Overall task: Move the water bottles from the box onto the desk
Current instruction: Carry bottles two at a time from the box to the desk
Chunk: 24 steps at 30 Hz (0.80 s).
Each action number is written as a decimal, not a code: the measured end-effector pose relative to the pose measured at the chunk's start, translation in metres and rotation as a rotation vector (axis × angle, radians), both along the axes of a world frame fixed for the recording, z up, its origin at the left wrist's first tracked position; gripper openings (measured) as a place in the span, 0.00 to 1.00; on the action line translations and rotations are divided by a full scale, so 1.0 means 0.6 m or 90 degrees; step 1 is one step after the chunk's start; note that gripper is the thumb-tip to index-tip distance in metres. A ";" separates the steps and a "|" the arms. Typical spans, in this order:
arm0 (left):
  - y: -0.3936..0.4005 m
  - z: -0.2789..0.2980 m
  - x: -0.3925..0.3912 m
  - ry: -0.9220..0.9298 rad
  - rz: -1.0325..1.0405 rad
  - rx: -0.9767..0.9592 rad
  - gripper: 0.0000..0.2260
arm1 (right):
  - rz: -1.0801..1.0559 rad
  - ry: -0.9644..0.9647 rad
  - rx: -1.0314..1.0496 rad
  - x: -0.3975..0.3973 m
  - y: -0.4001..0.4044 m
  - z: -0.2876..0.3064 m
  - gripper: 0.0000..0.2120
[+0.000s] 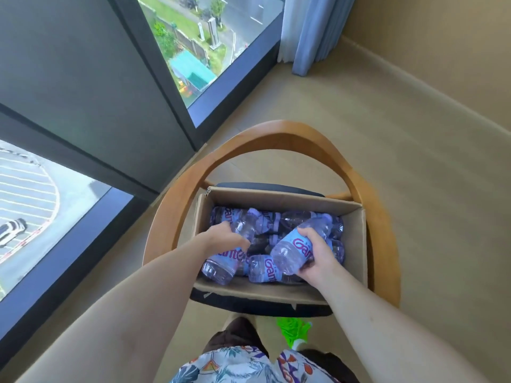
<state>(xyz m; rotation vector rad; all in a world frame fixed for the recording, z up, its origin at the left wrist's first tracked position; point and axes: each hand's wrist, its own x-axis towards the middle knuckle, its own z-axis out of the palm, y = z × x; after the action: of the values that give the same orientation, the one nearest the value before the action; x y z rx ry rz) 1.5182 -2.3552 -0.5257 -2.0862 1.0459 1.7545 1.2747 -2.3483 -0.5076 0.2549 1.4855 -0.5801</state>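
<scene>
Two hands reach into the cardboard box on a wooden chair: my right hand grips one water bottle, my left hand curls round another bottle. Remaining bottles lie jumbled, too overlapped to count.

An open brown cardboard box sits on a chair seat, its flaps folded down inside. It holds a jumble of small clear plastic water bottles with light blue labels printed in pink lettering, most lying on their sides and overlapping. One bottle is raised above the pile, tilted with its base toward the camera. Another bottle lies slanted by the left wall. Their exact number is hard to tell.
</scene>
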 end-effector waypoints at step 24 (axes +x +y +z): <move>0.228 0.412 -0.083 0.453 0.664 -0.372 0.17 | 0.620 -0.208 -0.499 0.036 0.068 0.363 0.29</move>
<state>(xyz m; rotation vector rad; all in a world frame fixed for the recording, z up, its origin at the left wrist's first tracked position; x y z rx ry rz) 1.4686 -2.2185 -0.2788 -2.6926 0.6324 3.1747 1.2965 -2.3073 -0.2899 -0.9042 0.8167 -0.2532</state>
